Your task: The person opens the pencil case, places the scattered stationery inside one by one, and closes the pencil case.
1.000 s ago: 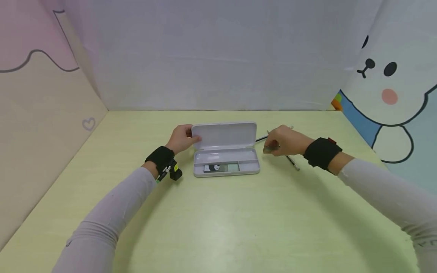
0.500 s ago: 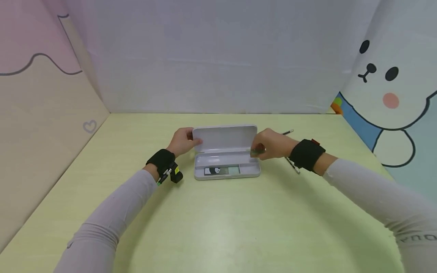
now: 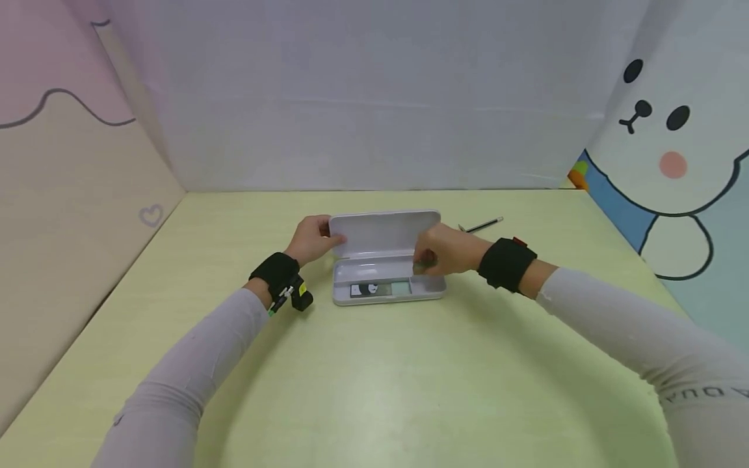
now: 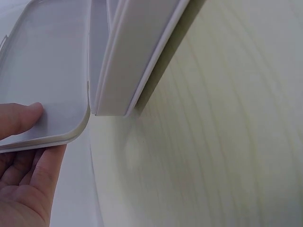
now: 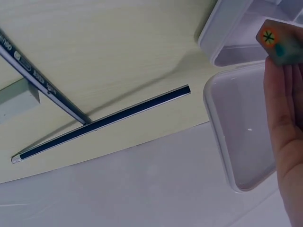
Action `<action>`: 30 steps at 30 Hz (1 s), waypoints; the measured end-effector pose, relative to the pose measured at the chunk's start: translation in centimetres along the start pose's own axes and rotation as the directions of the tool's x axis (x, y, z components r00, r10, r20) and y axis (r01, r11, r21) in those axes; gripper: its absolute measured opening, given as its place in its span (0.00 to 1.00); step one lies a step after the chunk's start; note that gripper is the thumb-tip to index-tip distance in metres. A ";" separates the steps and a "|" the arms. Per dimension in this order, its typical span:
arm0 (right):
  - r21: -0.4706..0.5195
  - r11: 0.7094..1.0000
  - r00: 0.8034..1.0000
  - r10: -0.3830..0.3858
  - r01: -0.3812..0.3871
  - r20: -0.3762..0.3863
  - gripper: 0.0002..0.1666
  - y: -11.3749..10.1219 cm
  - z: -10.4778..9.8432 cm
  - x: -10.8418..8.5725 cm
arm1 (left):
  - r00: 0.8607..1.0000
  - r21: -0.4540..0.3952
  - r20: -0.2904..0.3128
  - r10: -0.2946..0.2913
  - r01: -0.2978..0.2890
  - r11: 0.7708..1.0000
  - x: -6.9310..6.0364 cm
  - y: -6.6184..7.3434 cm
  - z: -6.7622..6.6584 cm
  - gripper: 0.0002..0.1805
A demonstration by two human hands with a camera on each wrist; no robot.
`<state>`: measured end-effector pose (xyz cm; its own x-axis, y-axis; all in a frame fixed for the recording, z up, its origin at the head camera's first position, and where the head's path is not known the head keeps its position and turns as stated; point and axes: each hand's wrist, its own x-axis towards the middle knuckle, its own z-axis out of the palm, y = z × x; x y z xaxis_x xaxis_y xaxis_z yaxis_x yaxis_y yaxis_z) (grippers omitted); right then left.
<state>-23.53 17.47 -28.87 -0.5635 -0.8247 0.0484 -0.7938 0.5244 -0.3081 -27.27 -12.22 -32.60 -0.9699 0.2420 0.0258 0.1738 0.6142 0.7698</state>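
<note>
A white case point(image 3: 354, 270) lies on the table with its lid point(image 3: 380, 231) raised. My left hand point(image 3: 309, 240) grips the lid's left end, thumb point(image 4: 21, 118) on the inner face and the other fingers behind. Over the right part of the case, my right hand point(image 3: 447, 250) pinches a small greenish block point(image 5: 284, 42) that has an orange mark. The front compartment holds a flat piece with a panda print point(image 3: 368, 290), with a pale green part point(image 3: 400, 288) at its right. The hand hides some of the case's right side.
Right of the case a dark pencil point(image 3: 486, 225) lies on the table. The right wrist view shows one dark pencil point(image 5: 109, 120) touching a second pencil point(image 5: 47, 90), and a pale green block point(image 5: 19, 100) beside that one. A white wall point(image 3: 374, 97) stands behind.
My right hand has moved left, from beside the case to above its right part, carrying the small block. My left hand has stayed on the lid.
</note>
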 end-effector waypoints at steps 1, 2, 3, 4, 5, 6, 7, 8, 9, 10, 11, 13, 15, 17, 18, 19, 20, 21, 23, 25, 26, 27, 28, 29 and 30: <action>0.005 1.000 1.000 0.001 -0.001 0.006 0.05 -0.1 0.1 0.0 | 1.000 0.002 0.003 -0.001 0.001 1.000 0.1 0.1 0.0 0.19; 0.011 1.000 1.000 0.000 -0.001 0.010 0.05 -0.1 0.1 0.0 | 1.000 0.007 0.006 -0.002 0.002 1.000 0.1 0.1 -0.1 0.19; 0.016 1.000 1.000 -0.002 0.002 0.014 0.05 -0.2 0.1 0.0 | 1.000 0.008 0.007 -0.008 0.007 1.000 0.2 0.2 -0.1 0.20; 0.020 1.000 1.000 -0.003 0.003 0.017 0.05 -0.3 0.2 0.0 | 1.000 0.012 0.009 -0.011 0.011 1.000 0.2 0.3 -0.2 0.20; 0.025 1.000 1.000 -0.005 0.004 0.017 0.06 -0.4 0.2 0.0 | 1.000 0.013 0.009 -0.017 0.017 1.000 0.2 0.4 -0.2 0.20; 0.033 0.999 1.000 -0.004 0.004 0.018 0.06 -0.4 0.2 0.0 | 1.000 0.012 0.009 -0.021 0.020 1.000 0.2 0.5 -0.3 0.20; 0.039 0.999 1.000 -0.003 0.002 0.020 0.07 -0.4 0.2 0.0 | 1.000 0.014 0.009 -0.021 0.021 1.000 0.3 0.6 -0.4 0.20; 0.044 0.999 1.000 -0.002 0.001 0.022 0.07 -0.5 0.1 0.0 | 1.000 0.017 0.011 -0.019 0.019 1.000 0.3 0.7 -0.4 0.20; 0.047 0.999 1.000 0.002 -0.004 0.028 0.07 -0.5 0.1 0.1 | 1.000 0.017 0.011 -0.019 0.019 1.000 0.3 0.8 -0.5 0.20; 0.051 0.999 0.999 0.007 -0.009 0.033 0.07 -0.5 0.0 0.1 | 1.000 0.017 0.011 -0.017 0.016 1.000 0.4 0.8 -0.6 0.20; 0.056 0.998 0.999 0.013 -0.015 0.038 0.07 -0.5 0.0 0.1 | 1.000 0.017 0.011 -0.015 0.015 1.000 0.4 0.9 -0.7 0.20; 0.059 0.998 0.999 0.018 -0.020 0.042 0.07 -0.6 -0.1 0.1 | 1.000 0.020 0.013 -0.008 0.008 1.000 0.6 1.0 -0.8 0.20; 0.062 0.998 0.999 0.025 -0.028 0.045 0.07 -0.6 -0.2 0.2 | 1.000 0.020 0.014 -0.010 0.010 1.000 0.7 1.2 -1.0 0.21; 0.062 0.998 0.998 0.029 -0.032 0.052 0.06 -0.6 -0.1 0.2 | 1.000 0.020 0.015 -0.011 0.010 1.000 0.7 1.2 -1.0 0.20; 0.062 0.998 0.998 0.029 -0.032 0.055 0.06 -0.7 -0.1 0.2 | 1.000 0.018 0.015 -0.014 0.013 1.000 0.7 1.2 -1.0 0.20; 0.061 0.998 0.998 0.031 -0.035 0.059 0.06 -0.7 0.0 0.2 | 1.000 0.016 0.014 -0.017 0.016 1.000 0.7 1.3 -1.0 0.20; 0.059 0.998 0.997 0.033 -0.037 0.063 0.06 -0.7 0.0 0.3 | 1.000 0.017 0.014 -0.017 0.017 1.000 0.7 1.3 -1.0 0.20; 0.058 0.998 0.997 0.033 -0.037 0.064 0.05 -0.7 0.0 0.3 | 1.000 0.017 0.014 -0.018 0.018 1.000 0.7 1.3 -1.0 0.20; 0.056 0.998 0.997 0.034 -0.037 0.063 0.05 -0.8 0.1 0.3 | 1.000 0.011 0.013 -0.020 0.020 1.000 0.7 1.3 -1.1 0.20; 0.053 0.998 0.997 0.038 -0.041 0.060 0.05 -0.9 0.2 0.3 | 1.000 0.013 0.013 -0.016 0.016 1.000 0.7 1.2 -1.1 0.20; 0.051 0.998 0.998 0.038 -0.041 0.059 0.05 -0.8 0.2 0.4 | 1.000 0.013 0.012 -0.014 0.014 1.000 0.7 1.2 -1.0 0.20; 0.049 0.998 0.998 0.038 -0.041 0.058 0.05 -0.8 0.3 0.4 | 1.000 0.010 0.012 -0.014 0.014 1.000 0.7 1.2 -1.0 0.20; 0.046 0.998 0.997 0.040 -0.042 0.058 0.05 -0.7 0.4 0.4 | 1.000 0.009 0.011 -0.012 0.012 1.000 0.7 1.2 -1.0 0.20; 0.044 0.998 0.997 0.042 -0.045 0.058 0.06 -0.7 0.4 0.4 | 1.000 0.009 0.012 -0.010 0.010 1.000 0.7 1.2 -1.0 0.20; 0.038 0.998 0.998 0.042 -0.044 0.056 0.06 -0.7 0.5 0.4 | 1.000 0.009 0.011 -0.010 0.010 1.000 0.7 1.2 -0.9 0.20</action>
<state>-23.09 16.73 -29.12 -0.5828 -0.8124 -0.0179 -0.7587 0.5519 -0.3461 -27.89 -12.03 -31.07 -0.9696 0.2443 0.0109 0.1656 0.6233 0.7642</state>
